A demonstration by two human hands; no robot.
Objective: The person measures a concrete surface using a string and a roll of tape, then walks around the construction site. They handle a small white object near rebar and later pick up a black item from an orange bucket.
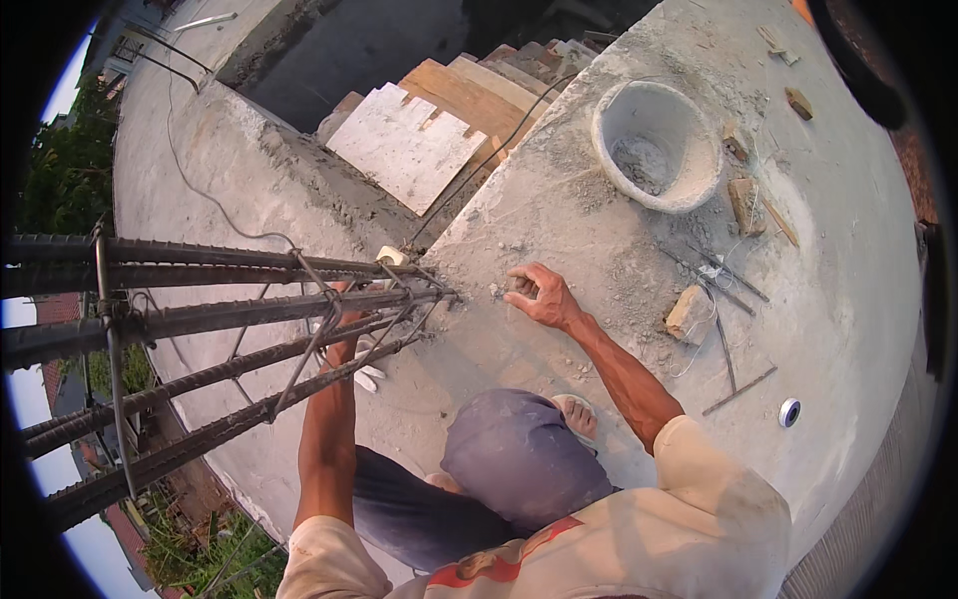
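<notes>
Nearest: pale T-shirt & dusty dark trousers, on the near side of the rebar column ("col." from here). One foot shows on the slab, R of col.'s base.

Col. = several ribbed bars w/ thinner ties bent round them, slanting across from far L, narrowing to its base on the slab. L forearm runs up to col.; L hand is mostly behind the bars, nr base end. R hand is just R of col.'s base, low over the slab, fingers & thumb curled to a C. Hands well apart, col.'s base btwn them. View's poor on both grips: can't tell if L clamps a bar, or if the grey in R's curl is a held lump.

Well R of col.: round b/w item, loose steel rods, pale rough block w/ thin string about it. Small pale block sits just beyond col.'s base.

Farther, beyond col. & to its R: whitish tub, grey residue inside, wood scraps alongside. Straight beyond col.: boards stacked at a dark opening, black cable across them. Greenery past col.'s far L end.
</notes>
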